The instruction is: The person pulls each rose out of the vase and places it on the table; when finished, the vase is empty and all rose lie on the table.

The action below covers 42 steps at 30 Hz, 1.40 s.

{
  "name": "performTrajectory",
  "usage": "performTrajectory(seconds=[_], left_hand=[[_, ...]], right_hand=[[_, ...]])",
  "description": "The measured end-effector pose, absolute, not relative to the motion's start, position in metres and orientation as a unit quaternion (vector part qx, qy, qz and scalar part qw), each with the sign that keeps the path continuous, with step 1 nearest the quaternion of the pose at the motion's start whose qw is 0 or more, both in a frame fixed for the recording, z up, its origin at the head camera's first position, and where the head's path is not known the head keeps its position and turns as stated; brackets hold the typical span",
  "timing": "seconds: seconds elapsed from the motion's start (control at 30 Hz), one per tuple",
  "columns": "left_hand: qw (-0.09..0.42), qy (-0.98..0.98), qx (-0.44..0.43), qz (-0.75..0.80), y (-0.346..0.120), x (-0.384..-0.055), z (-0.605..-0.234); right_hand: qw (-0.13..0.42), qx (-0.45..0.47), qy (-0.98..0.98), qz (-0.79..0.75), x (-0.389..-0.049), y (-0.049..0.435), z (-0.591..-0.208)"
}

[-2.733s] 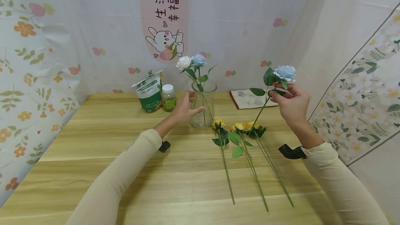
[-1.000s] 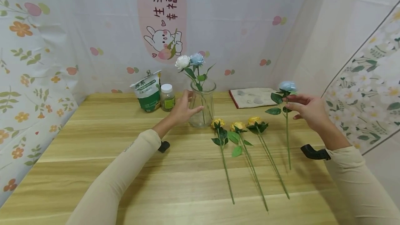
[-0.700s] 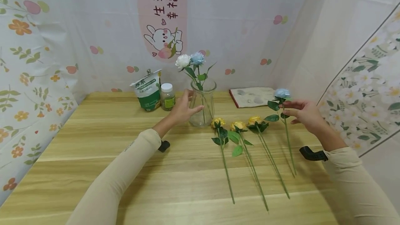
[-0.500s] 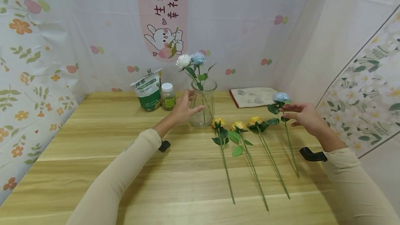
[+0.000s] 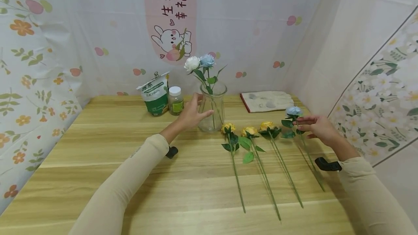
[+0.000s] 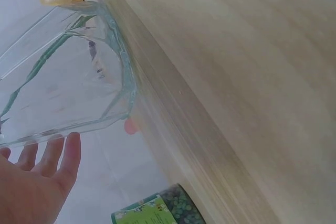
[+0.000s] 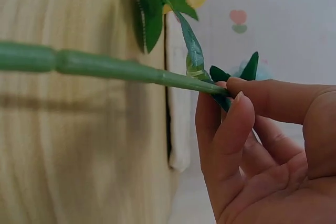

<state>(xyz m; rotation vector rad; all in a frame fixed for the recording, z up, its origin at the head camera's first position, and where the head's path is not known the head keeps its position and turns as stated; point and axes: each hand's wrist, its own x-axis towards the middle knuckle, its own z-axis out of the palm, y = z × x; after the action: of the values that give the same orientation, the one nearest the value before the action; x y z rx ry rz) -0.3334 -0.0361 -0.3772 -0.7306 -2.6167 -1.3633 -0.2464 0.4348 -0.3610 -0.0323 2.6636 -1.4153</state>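
Six flowers total: two blue, one white, three yellow. Right hand (image 5: 318, 128) pinches the held blue flower (image 5: 294, 111) by its stem just under the bloom, thumb against fingertip, grip narrow. That flower is over the right side of the desk (image 5: 98, 148), right of the yellow ones. Long axis runs front to back, bloom raised and pointing at the back curtain (image 5: 245, 21), stem sloping down toward the person and a bit right; can't tell if the stem tip touches wood. Yellow flowers lie in a row on the desk: left yellow flower (image 5: 228, 128), middle yellow flower (image 5: 249, 131), right yellow flower (image 5: 267, 125). All three have blooms to the back, stems toward the person, near ends angled right. One glass vase (image 5: 218, 113), upright; two flowers stand in it: white flower (image 5: 192, 63) leaning left, second blue flower (image 5: 207, 61) nearly vertical. Left hand (image 5: 192, 113) is at the vase's left side, thumb and fingers spread wide, fingertips at the glass. Back left: one green-and-white pouch (image 5: 156, 95), one white-capped bottle (image 5: 175, 100) just beside it. Back right: one white cloth item (image 5: 267, 101), red edge, lying flat.
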Motion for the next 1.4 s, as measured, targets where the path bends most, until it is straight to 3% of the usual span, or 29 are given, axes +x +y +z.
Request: performTrajectory(seconds=[0.4, 0.77, 0.9, 1.13, 1.4], left_hand=[[0.056, -0.858, -0.236, -0.453, -0.036, -0.334, -0.378], [0.060, -0.861, -0.237, -0.446, -0.034, -0.334, -0.380], [0.060, -0.861, -0.240, -0.445, -0.034, -0.334, -0.380], [0.057, -0.860, -0.242, -0.446, -0.034, -0.333, -0.378], [0.062, -0.859, -0.242, -0.447, -0.034, -0.334, -0.379]], right_hand=[[0.104, -0.014, 0.860, -0.499, -0.249, 0.435, -0.379], [0.095, -0.042, 0.901, -0.421, -0.247, 0.431, -0.391], [0.068, -0.058, 0.927, -0.365, -0.247, 0.428, -0.388], [-0.040, -0.065, 0.973, -0.217, -0.248, 0.411, -0.364], [-0.077, -0.059, 0.970, -0.222, -0.251, 0.361, -0.331]])
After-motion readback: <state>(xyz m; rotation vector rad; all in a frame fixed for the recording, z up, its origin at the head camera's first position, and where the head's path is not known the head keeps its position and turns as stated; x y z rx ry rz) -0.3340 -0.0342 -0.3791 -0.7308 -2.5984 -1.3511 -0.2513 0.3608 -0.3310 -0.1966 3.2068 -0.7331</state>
